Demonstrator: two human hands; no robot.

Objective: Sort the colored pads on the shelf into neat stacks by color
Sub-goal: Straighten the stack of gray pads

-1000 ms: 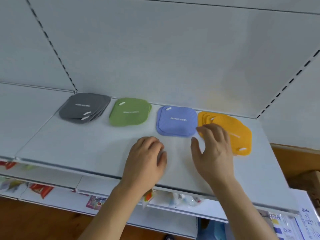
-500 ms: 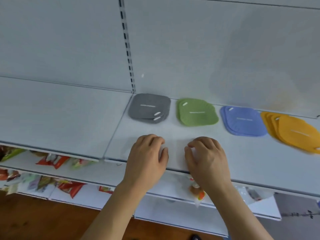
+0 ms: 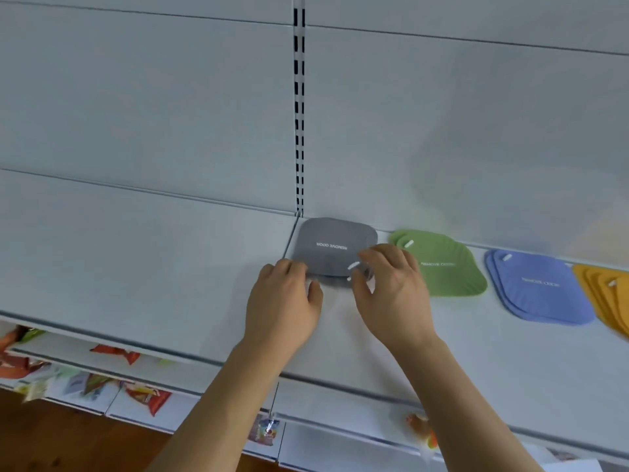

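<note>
While the white shelf (image 3: pixel 143 267) runs across the middle of the frame, bright snack packets (image 3: pixel 136 393) lie blurred on the lower shelf at the bottom left, above a strip of brown floor. Moving right, a slotted upright (image 3: pixel 299 107) climbs the back panel at upper centre, and at its foot sits the grey stack of pads (image 3: pixel 335 245), its top pad printed with white lettering that reads upside down from here. The left hand (image 3: pixel 284 308) meets the near left corner of that grey stack, fingers curled down at the pad edge; whether they actually pinch it I cannot tell. The right hand (image 3: pixel 391 294) is at the near right corner of the same stack, fingers bent and thumb drawn in beside a small white tab, seemingly nipping the edge, though motion blur hides the contact. Just right of it lies the green stack (image 3: pixel 449 267), slightly fanned. Next along, near but apart, is the blue stack (image 3: pixel 541 287), its layers offset. At the right edge of the frame the orange stack (image 3: pixel 609 294) is spread out and cut off by the border.
</note>
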